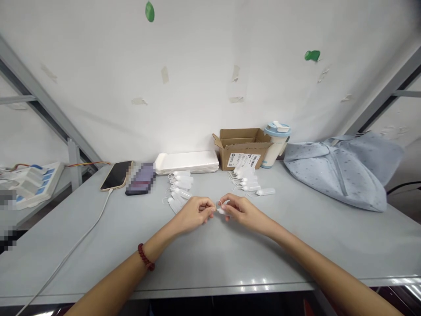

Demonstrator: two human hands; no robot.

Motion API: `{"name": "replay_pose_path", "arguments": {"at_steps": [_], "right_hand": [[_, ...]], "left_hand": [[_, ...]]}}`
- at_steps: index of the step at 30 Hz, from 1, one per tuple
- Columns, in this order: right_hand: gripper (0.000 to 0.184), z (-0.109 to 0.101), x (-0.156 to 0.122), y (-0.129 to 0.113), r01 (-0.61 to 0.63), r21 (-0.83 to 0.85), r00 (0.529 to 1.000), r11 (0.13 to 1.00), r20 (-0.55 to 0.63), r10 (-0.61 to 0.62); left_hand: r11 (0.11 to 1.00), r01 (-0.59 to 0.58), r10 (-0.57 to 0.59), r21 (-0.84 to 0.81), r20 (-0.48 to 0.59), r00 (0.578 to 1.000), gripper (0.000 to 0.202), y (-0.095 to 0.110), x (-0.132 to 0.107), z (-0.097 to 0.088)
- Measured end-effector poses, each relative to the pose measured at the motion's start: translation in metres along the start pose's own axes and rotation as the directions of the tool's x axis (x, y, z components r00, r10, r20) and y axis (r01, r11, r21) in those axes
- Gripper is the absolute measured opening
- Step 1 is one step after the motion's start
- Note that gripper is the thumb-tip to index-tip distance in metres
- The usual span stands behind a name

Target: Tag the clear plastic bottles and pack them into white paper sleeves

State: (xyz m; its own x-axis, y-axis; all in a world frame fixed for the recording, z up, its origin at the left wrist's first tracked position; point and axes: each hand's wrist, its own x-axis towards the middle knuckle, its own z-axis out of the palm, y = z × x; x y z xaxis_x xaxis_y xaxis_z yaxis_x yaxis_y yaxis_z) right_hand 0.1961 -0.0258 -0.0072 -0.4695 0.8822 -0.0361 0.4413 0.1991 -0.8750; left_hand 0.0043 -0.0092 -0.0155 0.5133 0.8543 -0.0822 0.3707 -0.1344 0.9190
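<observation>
Just above the table, my right hand (242, 211) pinches a small white plastic tube (222, 211) that has a thin string loop at its tip. My left hand (196, 213), with a red bead bracelet on the wrist, has its fingertips closed on the string end by the tube's tip. Behind my left hand lies a group of similar white tubes (182, 184) with string loops. Another group of such tubes (249, 180) lies beyond my right hand, one of them a little apart to the right.
A stack of white envelopes (187, 161), an open cardboard box (241, 149) and a blue-lidded cup (275, 145) stand along the wall. Two phones (116, 175) lie left, one with a white cable (85, 235). A light blue fabric bag (335, 173) lies right.
</observation>
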Motion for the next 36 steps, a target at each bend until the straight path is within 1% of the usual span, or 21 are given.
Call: {"name": "replay_pose_path", "arguments": {"at_steps": [6, 11, 14, 16, 19, 22, 25, 29, 33, 36], "right_hand": [[0.021, 0.001, 0.000, 0.000, 0.013, 0.003, 1.000, 1.000, -0.003, -0.013], [0.022, 0.003, 0.000, 0.000, 0.035, -0.028, 0.999, 0.999, -0.020, -0.036], [0.023, 0.002, 0.001, 0.000, 0.053, -0.037, 0.997, 0.998, -0.056, -0.055], [0.026, -0.002, 0.001, 0.000, 0.064, -0.066, 0.992, 0.996, -0.106, -0.071], [0.026, -0.008, 0.001, 0.000, 0.044, -0.118, 0.981, 0.992, -0.182, -0.065], [0.025, -0.012, 0.002, -0.001, 0.016, -0.105, 0.975, 0.994, -0.218, -0.039], [0.026, -0.012, 0.001, -0.003, 0.015, -0.067, 0.978, 0.998, -0.206, -0.029], [0.027, -0.009, 0.001, -0.005, 0.040, -0.035, 0.984, 0.999, -0.173, -0.046], [0.030, -0.007, 0.001, -0.002, 0.051, -0.027, 0.986, 0.998, -0.155, -0.054], [0.031, -0.007, 0.002, 0.001, 0.046, -0.011, 0.990, 0.999, -0.134, -0.047]], "left_hand": [[1.000, 0.007, -0.006, -0.021, 0.024, 1.000, 0.020, 0.001, 0.001, 0.001], [0.998, 0.004, -0.002, -0.055, 0.030, 1.000, 0.024, 0.003, 0.002, -0.001], [0.997, -0.006, 0.006, -0.077, -0.003, 1.000, 0.027, 0.003, 0.003, -0.006], [0.997, -0.012, 0.009, -0.073, -0.034, 0.999, 0.029, 0.005, 0.004, -0.009], [0.998, -0.004, -0.002, -0.066, -0.086, 0.996, 0.032, 0.008, 0.005, -0.015], [0.996, 0.015, -0.026, -0.089, -0.122, 0.992, 0.032, 0.010, 0.005, -0.019], [0.996, 0.010, -0.021, -0.094, -0.114, 0.993, 0.032, 0.011, 0.004, -0.019], [0.996, 0.012, -0.021, -0.087, -0.099, 0.995, 0.033, 0.012, 0.003, -0.017], [0.997, 0.019, -0.027, -0.076, -0.113, 0.993, 0.032, 0.011, 0.003, -0.014], [0.997, 0.002, -0.011, -0.073, -0.124, 0.992, 0.031, 0.009, 0.004, -0.012]]}}
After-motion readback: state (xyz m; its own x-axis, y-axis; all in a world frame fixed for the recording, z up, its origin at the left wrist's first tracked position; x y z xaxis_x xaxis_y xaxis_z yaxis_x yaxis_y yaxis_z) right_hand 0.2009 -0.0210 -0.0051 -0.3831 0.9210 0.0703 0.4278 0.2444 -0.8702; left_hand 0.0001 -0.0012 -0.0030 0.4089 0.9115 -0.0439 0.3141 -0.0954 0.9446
